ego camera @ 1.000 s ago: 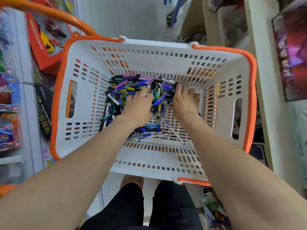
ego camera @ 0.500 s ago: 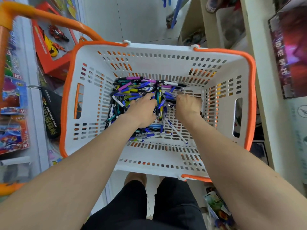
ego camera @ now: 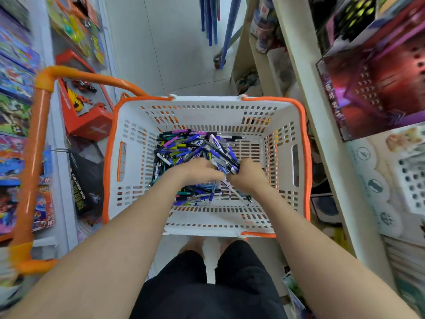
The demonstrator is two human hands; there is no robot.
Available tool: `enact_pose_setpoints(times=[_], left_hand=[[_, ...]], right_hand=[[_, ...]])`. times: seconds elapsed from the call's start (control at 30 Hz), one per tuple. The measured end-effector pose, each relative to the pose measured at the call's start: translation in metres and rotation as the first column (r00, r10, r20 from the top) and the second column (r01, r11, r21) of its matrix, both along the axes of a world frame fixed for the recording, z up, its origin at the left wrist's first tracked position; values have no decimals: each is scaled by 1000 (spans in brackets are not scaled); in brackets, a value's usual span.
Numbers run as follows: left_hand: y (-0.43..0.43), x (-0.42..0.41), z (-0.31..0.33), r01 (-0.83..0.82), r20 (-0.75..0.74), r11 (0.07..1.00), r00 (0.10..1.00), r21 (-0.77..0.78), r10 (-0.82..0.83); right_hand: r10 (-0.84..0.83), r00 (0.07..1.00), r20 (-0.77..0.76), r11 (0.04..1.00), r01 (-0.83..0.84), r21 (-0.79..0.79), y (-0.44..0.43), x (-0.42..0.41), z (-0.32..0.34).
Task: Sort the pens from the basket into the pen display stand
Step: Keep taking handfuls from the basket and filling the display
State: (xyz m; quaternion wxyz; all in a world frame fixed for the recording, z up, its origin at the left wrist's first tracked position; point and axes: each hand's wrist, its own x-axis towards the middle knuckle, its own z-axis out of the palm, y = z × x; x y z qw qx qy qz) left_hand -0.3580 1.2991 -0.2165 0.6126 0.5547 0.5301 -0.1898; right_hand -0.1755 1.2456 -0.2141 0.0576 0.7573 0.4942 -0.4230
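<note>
A white basket with an orange rim (ego camera: 230, 111) stands in front of me on the floor. A heap of pens (ego camera: 184, 146), mostly blue, purple, green and black, lies on its bottom. Both my hands are down in the heap, close together. My left hand (ego camera: 195, 171) curls over a bunch of pens. My right hand (ego camera: 247, 174) grips a bundle of blue and purple pens that sticks out up and to the left from its fist. A white grid with round holes (ego camera: 411, 183) shows at the right edge; it may be the pen display stand.
An orange basket handle (ego camera: 34, 146) arcs over the left side. Shelves with boxed toys (ego camera: 87, 104) line the left. A beige shelf unit (ego camera: 299, 72) with boxes stands close on the right. The aisle floor (ego camera: 172, 54) runs ahead; my legs are below the basket.
Both hands have closed from flat fingers into fists around pens and drawn together. The view has pulled back and up, so the basket looks smaller and lower.
</note>
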Motion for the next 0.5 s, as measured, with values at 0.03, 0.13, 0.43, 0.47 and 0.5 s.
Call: enact_pose_setpoints(times=[0.03,0.13,0.43,0.47,0.5], left_hand=[[-3,2,6,-88,69,992,993,-89,94],[-16,8,29,-347,223,903,887,-255,404],[-42,29,75,-739,263,601,541,-305,799],[-43,32,80,-757,249,589,536,-281,807],[-44,34,81,-770,253,584,529,-257,810]], right_hand=[[-32,998,-50,999,34,33,-4,-3,8],[-48,987,-155,992,65,109,-14,-14,29],[-65,957,-284,969,128,210,-29,-34,81],[-92,955,-283,971,149,187,-29,-32,89],[-110,951,-288,971,165,174,-30,-31,95]])
